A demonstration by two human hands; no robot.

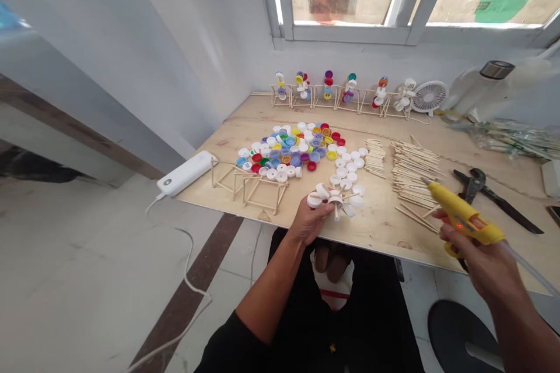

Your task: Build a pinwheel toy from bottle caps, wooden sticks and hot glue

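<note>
Head view: we note the left hand (311, 220) with fingers curled shut around a wheel of white caps (335, 201), its thumb pressed near the central cap. Thin sticks radiate from that cap, with white caps on the outer ends. We record the right hand (475, 253) wrapped around a yellow glue gun (468, 215); a red light glows on its body, and the nozzle points away from the fingers, up and to the left, well apart from the wheel.

Just beyond the left fingers we see loose white caps (347, 166), and farther off to their left a heap of coloured caps (291, 148). Left of the same fingers, two stick frames (265, 186) stand near the edge of the wooden table (242, 122), with a white power strip (186, 173) farther left.

Beyond and left of the right fingers we log a large stack of sticks (415, 172), a few loose sticks (415, 218) nearer. Pliers (473, 186) lie just past the glue gun. Farthest from both hands, we observe a row of cap wheels on stick stands (328, 93) beside a small white fan (430, 97)
</note>
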